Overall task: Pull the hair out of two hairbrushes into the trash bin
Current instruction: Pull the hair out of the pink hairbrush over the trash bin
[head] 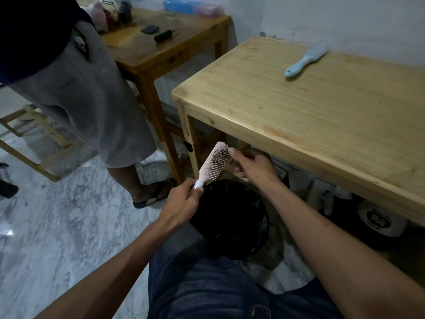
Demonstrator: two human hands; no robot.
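My left hand (184, 199) grips the pink brush (215, 163) by its handle over the black bin (232, 217); my right hand (250, 165) has its fingers (232, 151) at the bristles, seemingly pinching hair (218, 156). Dark strands remain there. The blue brush (305, 59) waits on the surface (322, 116), its state unclear. No legible writing.

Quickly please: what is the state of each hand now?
Left hand: grips the pink hairbrush by its handle.
Right hand: fingers curled at the bristles; grip on hair cannot be told.
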